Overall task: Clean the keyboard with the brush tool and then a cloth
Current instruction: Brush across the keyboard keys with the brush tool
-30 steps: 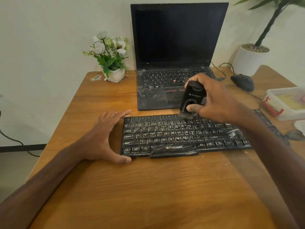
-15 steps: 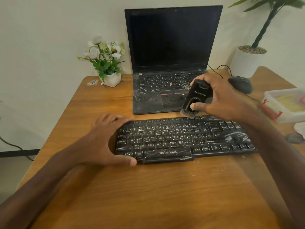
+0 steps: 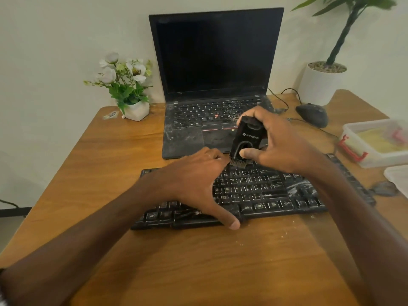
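Black brush tool (image 3: 246,140) pinched in right hand (image 3: 280,142) — left hand (image 3: 194,184) spread flat on keyboard (image 3: 265,191).

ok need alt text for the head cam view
A person's right hand holds a black brush tool, bristles down at the back edge of a dusty black keyboard, while the left hand steadies it on a wooden table. A laptop stands behind.

Wooden brown table (image 3: 106,164) carries a dusty black keyboard (image 3: 265,191), open black laptop (image 3: 212,85), white flowerpot (image 3: 136,111), black mouse (image 3: 312,114).
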